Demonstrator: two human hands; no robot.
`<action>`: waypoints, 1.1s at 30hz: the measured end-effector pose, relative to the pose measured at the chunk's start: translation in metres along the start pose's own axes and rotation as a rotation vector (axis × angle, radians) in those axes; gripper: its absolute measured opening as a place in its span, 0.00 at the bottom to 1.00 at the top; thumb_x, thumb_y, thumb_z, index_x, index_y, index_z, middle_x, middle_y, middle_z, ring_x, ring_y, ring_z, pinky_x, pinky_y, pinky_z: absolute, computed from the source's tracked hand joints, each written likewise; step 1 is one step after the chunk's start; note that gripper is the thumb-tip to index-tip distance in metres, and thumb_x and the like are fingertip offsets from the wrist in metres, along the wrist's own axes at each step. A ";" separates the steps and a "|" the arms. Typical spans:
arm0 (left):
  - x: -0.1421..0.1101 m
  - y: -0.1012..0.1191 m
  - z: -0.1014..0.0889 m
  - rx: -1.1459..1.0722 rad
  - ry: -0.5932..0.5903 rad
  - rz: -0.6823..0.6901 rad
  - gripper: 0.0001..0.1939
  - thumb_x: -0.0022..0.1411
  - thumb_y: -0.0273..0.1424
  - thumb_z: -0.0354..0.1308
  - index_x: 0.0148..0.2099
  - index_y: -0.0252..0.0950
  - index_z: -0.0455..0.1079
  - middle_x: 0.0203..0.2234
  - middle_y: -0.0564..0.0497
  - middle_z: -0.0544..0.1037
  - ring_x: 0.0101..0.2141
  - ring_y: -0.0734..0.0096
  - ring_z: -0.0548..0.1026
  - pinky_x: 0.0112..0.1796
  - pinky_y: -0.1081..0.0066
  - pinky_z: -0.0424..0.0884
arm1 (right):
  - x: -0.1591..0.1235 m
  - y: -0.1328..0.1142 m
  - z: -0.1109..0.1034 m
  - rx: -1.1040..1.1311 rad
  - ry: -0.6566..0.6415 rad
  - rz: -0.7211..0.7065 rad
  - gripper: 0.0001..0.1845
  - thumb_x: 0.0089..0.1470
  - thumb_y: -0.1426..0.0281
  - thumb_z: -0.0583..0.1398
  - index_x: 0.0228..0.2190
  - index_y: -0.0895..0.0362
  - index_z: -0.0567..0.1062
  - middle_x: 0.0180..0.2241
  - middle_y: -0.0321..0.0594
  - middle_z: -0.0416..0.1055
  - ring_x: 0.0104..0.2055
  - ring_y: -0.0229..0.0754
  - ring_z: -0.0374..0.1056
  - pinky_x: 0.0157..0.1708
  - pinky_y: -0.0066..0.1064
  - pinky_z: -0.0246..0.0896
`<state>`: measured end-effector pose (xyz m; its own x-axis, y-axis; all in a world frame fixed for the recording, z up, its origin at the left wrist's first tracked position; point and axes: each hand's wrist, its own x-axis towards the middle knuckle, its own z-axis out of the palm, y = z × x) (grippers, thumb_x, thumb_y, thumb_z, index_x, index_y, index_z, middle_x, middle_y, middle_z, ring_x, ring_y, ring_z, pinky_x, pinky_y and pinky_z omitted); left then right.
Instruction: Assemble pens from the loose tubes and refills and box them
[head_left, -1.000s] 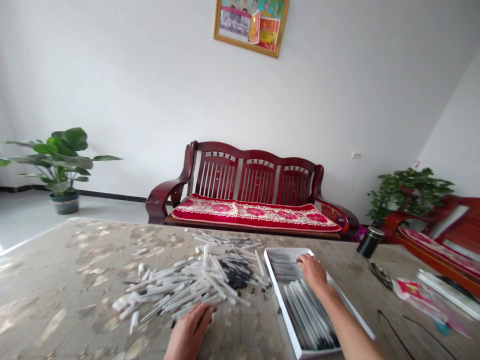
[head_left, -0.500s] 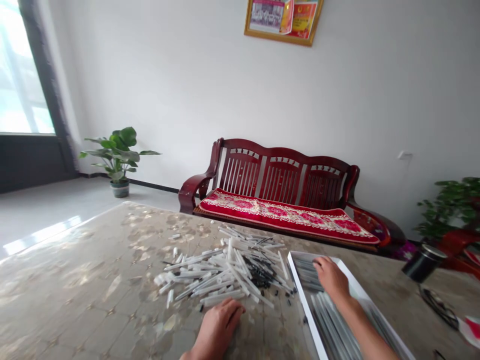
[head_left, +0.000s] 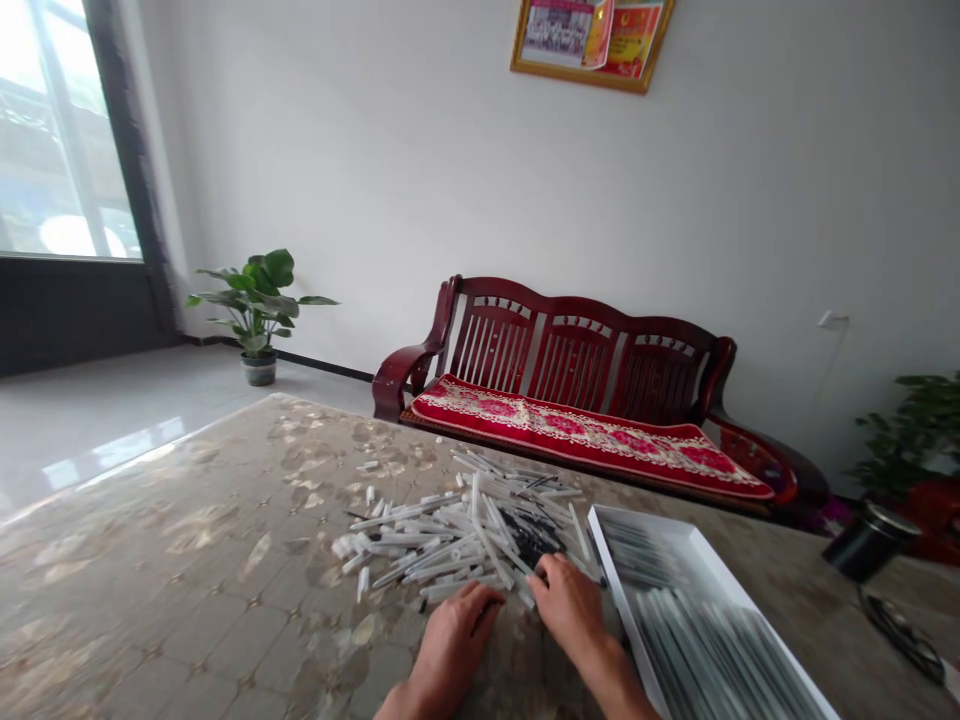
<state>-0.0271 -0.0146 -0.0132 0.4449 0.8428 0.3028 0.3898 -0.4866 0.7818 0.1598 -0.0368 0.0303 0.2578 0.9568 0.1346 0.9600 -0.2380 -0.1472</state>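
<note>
A loose pile of pen parts point(head_left: 450, 540), mostly whitish clear tubes with thin dark sticks and small black pieces, lies on the table before me. My left hand point(head_left: 459, 640) rests at the pile's near edge, its fingers curled; whatever they may hold is hidden. At the pile's near right side, my right hand point(head_left: 568, 605) has its fingertips drawn together among the tubes and black pieces. I cannot make out what is between them. Right of that hand stands a shallow white box point(head_left: 720, 560) holding long rows of pens point(head_left: 697, 640), somewhat blurred.
A patterned cloth covers the table point(head_left: 255, 560). To the right are a black cylindrical container point(head_left: 870, 540) and a dark cable-like item point(head_left: 904, 630). Beyond the table stands a dark red wooden bench point(head_left: 577, 350) with a red floral cover. A potted plant point(head_left: 259, 310) is at the left.
My right hand has left the white box and moved left to the pile's near edge. My left hand stays by the pile. The view has shifted slightly.
</note>
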 end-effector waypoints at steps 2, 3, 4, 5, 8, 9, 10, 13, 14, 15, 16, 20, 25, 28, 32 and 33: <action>0.001 -0.002 0.001 -0.013 0.083 0.000 0.16 0.61 0.27 0.49 0.45 0.42 0.76 0.37 0.49 0.81 0.36 0.66 0.79 0.40 0.70 0.74 | -0.005 0.003 -0.004 0.033 0.039 0.024 0.09 0.60 0.67 0.58 0.30 0.54 0.77 0.33 0.39 0.78 0.36 0.40 0.75 0.30 0.27 0.54; 0.002 -0.003 0.002 -0.017 0.124 0.001 0.19 0.60 0.25 0.49 0.49 0.42 0.75 0.38 0.48 0.81 0.37 0.66 0.79 0.41 0.70 0.74 | -0.009 0.003 -0.006 0.058 0.066 0.030 0.10 0.60 0.67 0.57 0.30 0.54 0.76 0.32 0.39 0.79 0.35 0.40 0.75 0.30 0.27 0.54; 0.002 -0.004 0.002 -0.019 0.160 0.005 0.22 0.59 0.23 0.49 0.52 0.43 0.74 0.40 0.48 0.80 0.38 0.66 0.79 0.41 0.70 0.75 | -0.015 0.002 -0.007 0.091 0.091 0.030 0.10 0.60 0.67 0.57 0.29 0.54 0.76 0.32 0.39 0.79 0.34 0.40 0.75 0.29 0.27 0.54; 0.003 -0.005 0.003 -0.019 0.188 0.015 0.26 0.57 0.22 0.49 0.55 0.43 0.72 0.42 0.48 0.79 0.39 0.66 0.79 0.41 0.70 0.75 | -0.021 -0.001 -0.007 0.132 0.108 0.018 0.10 0.60 0.67 0.56 0.29 0.54 0.76 0.31 0.39 0.78 0.33 0.40 0.74 0.29 0.27 0.54; 0.004 -0.007 0.002 0.001 0.234 0.058 0.28 0.55 0.21 0.50 0.56 0.45 0.72 0.41 0.48 0.78 0.41 0.66 0.78 0.42 0.71 0.75 | -0.043 -0.017 -0.003 0.295 0.098 -0.072 0.10 0.58 0.69 0.56 0.27 0.54 0.75 0.29 0.39 0.77 0.32 0.41 0.73 0.31 0.27 0.56; 0.004 -0.007 0.001 0.013 0.244 0.066 0.27 0.55 0.21 0.51 0.53 0.46 0.74 0.40 0.48 0.77 0.40 0.66 0.78 0.41 0.71 0.75 | -0.049 -0.023 -0.002 0.356 0.080 -0.105 0.09 0.57 0.69 0.57 0.27 0.55 0.75 0.28 0.38 0.77 0.32 0.41 0.72 0.31 0.27 0.56; 0.005 -0.007 -0.001 0.026 0.254 0.069 0.24 0.55 0.21 0.52 0.50 0.46 0.76 0.38 0.49 0.77 0.39 0.67 0.78 0.41 0.72 0.75 | -0.053 -0.029 -0.001 0.416 0.062 -0.132 0.09 0.56 0.69 0.58 0.26 0.55 0.74 0.28 0.38 0.76 0.31 0.41 0.72 0.31 0.27 0.57; 0.005 -0.007 -0.006 0.047 0.287 0.063 0.19 0.57 0.22 0.53 0.44 0.45 0.78 0.34 0.50 0.76 0.35 0.68 0.77 0.37 0.73 0.74 | -0.053 -0.032 -0.002 0.592 -0.007 -0.211 0.10 0.57 0.65 0.58 0.27 0.54 0.75 0.27 0.36 0.75 0.31 0.40 0.71 0.30 0.25 0.58; 0.005 -0.007 -0.007 0.046 0.303 0.060 0.17 0.58 0.24 0.54 0.43 0.45 0.78 0.33 0.50 0.75 0.34 0.68 0.77 0.37 0.73 0.74 | -0.048 -0.027 -0.004 0.632 -0.017 -0.226 0.11 0.59 0.64 0.57 0.29 0.54 0.76 0.27 0.35 0.75 0.31 0.40 0.71 0.30 0.25 0.59; 0.005 -0.007 -0.009 0.042 0.322 0.057 0.14 0.60 0.26 0.54 0.43 0.45 0.79 0.33 0.50 0.75 0.34 0.68 0.77 0.37 0.73 0.74 | -0.041 -0.021 -0.006 0.653 -0.015 -0.229 0.12 0.60 0.63 0.55 0.31 0.53 0.77 0.28 0.35 0.76 0.31 0.40 0.71 0.30 0.25 0.60; 0.005 -0.007 -0.010 0.039 0.342 0.052 0.12 0.61 0.29 0.55 0.42 0.45 0.79 0.32 0.51 0.75 0.33 0.68 0.77 0.37 0.73 0.73 | -0.032 -0.012 -0.007 0.643 0.025 -0.199 0.13 0.61 0.64 0.54 0.33 0.52 0.77 0.29 0.35 0.76 0.32 0.40 0.72 0.31 0.26 0.60; 0.007 -0.005 -0.009 0.050 0.351 0.003 0.10 0.63 0.34 0.55 0.36 0.43 0.78 0.31 0.51 0.74 0.33 0.67 0.76 0.36 0.72 0.72 | 0.002 0.024 -0.002 0.414 0.207 -0.015 0.08 0.54 0.72 0.58 0.31 0.52 0.78 0.33 0.38 0.78 0.38 0.43 0.74 0.37 0.28 0.63; 0.007 0.001 -0.007 0.098 0.155 -0.034 0.12 0.63 0.28 0.51 0.37 0.41 0.76 0.35 0.49 0.77 0.37 0.65 0.76 0.40 0.69 0.71 | 0.010 0.042 0.013 0.145 0.188 -0.006 0.10 0.56 0.74 0.57 0.34 0.51 0.77 0.38 0.38 0.77 0.41 0.41 0.74 0.37 0.27 0.63; 0.004 0.004 -0.009 0.141 0.030 -0.024 0.16 0.60 0.21 0.48 0.37 0.39 0.76 0.36 0.47 0.77 0.40 0.63 0.75 0.44 0.68 0.69 | 0.008 0.042 0.015 -0.010 0.122 0.034 0.10 0.56 0.74 0.58 0.38 0.51 0.77 0.42 0.40 0.75 0.44 0.43 0.74 0.35 0.28 0.63; -0.001 0.004 -0.013 0.214 -0.054 -0.005 0.23 0.56 0.16 0.44 0.42 0.40 0.75 0.42 0.47 0.76 0.45 0.65 0.71 0.47 0.68 0.67 | 0.010 0.040 0.012 -0.137 0.059 0.067 0.09 0.57 0.75 0.58 0.38 0.53 0.77 0.43 0.42 0.75 0.44 0.45 0.74 0.35 0.30 0.63; -0.002 0.004 -0.014 0.258 -0.060 -0.004 0.23 0.57 0.16 0.44 0.44 0.41 0.75 0.44 0.48 0.76 0.46 0.64 0.70 0.47 0.68 0.66 | 0.011 0.040 0.010 -0.150 0.054 0.061 0.09 0.57 0.75 0.58 0.38 0.52 0.77 0.43 0.42 0.75 0.44 0.45 0.74 0.35 0.30 0.63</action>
<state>-0.0378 -0.0153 -0.0027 0.4868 0.8334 0.2616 0.5808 -0.5325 0.6157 0.1994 -0.0343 0.0157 0.3181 0.9302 0.1829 0.9467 -0.3219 -0.0097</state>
